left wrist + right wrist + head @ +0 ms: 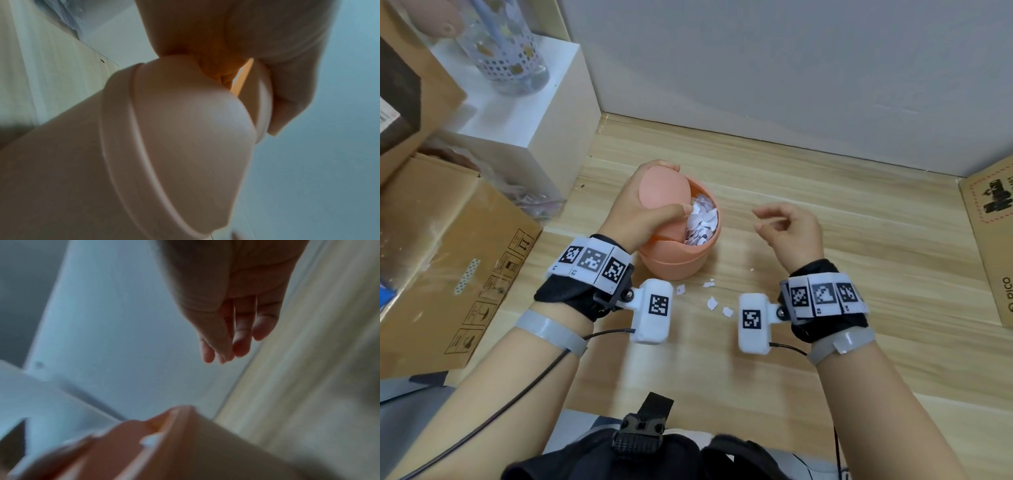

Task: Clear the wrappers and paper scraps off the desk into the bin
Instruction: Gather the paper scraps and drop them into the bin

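Note:
A small pink bin [674,263] stands mid-desk, filled with white paper scraps [702,222]. My left hand [677,188] grips its swing lid [659,192], fingers over the far edge and thumb at the opening, holding it tilted. The left wrist view shows the lid [185,121] close up under my fingers [287,81]. My right hand [760,220] hovers right of the bin, fingers loosely curled and holding nothing; it appears in the right wrist view [224,353] above the bin's rim [185,443]. Several torn scraps [711,303] lie on the desk in front of the bin.
Cardboard boxes [448,257] crowd the left side, beside a white block [524,113] carrying a patterned bottle [506,44]. Another cardboard box [993,240] sits at the right edge. A grey wall [791,68] closes the back of the wooden desk [859,222].

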A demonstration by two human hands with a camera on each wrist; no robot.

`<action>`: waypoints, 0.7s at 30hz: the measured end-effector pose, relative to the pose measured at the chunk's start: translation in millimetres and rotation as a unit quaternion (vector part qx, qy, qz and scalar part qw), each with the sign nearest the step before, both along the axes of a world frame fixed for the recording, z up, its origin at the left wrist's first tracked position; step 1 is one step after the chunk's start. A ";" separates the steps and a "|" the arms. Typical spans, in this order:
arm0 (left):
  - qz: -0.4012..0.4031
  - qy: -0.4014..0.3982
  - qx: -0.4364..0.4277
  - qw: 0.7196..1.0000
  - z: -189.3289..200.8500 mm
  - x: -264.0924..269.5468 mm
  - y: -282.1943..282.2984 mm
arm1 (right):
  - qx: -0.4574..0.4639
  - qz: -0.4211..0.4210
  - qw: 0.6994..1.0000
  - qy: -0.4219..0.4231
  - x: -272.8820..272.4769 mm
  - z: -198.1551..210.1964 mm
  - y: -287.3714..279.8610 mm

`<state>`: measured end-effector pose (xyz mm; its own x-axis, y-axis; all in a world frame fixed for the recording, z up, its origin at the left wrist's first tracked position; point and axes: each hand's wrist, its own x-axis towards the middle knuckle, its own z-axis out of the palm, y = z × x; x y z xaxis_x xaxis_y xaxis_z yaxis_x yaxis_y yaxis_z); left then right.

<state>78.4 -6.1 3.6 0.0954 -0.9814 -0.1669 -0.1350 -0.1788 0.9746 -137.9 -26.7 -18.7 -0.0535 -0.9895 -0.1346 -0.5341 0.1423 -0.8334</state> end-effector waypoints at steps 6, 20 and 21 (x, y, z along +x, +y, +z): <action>0.007 -0.004 0.001 1.000 -2.0 -0.3 0.3 | 0.151 -0.055 0.986 0.046 -24.7 -74.1 31.6; 0.008 -0.007 0.005 1.000 -0.8 0.7 0.4 | 0.145 0.032 0.976 0.157 -20.1 -86.4 38.2; 0.007 -0.005 0.005 1.000 -0.8 0.4 0.6 | 0.140 0.021 0.980 0.142 -22.9 -84.2 43.2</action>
<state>78.8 -5.5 2.8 0.1110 -0.9783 -0.1747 -0.1417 -0.1896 0.9716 -160.8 16.5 -102.9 -0.0881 -0.9182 -0.3861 -0.7497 0.3163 -0.5813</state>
